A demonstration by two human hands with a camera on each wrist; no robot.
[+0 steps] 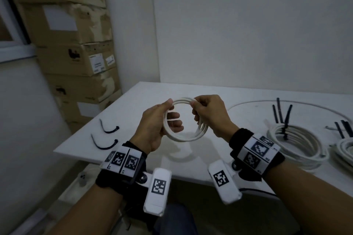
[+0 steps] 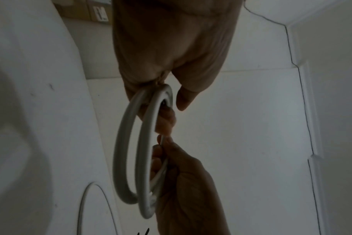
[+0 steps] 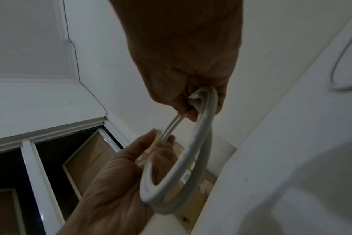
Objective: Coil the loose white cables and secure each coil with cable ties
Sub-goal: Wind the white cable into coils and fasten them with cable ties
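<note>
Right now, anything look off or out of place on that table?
Mostly fine. One loose white cable still sprawls in a wide arc behind the tied coil. Two black cable ties lie apart at the table's left edge. Both hands, left and right, hold the untied coil.

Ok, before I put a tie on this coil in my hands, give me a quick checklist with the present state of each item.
1. Small white cable coil held by both hands: ok; left hand and right hand each grip a side, above the white table.
2. Loops gathered together: ok, though slightly spread at the bottom.
3. Cable end tucked in: cannot tell.
4. Tie on this coil: not ok, none visible.
5. Ties within reach: ok; two curved black cable ties lie on the table to the left.
6. A hand free to pick one up: not ok, both are occupied.
</note>
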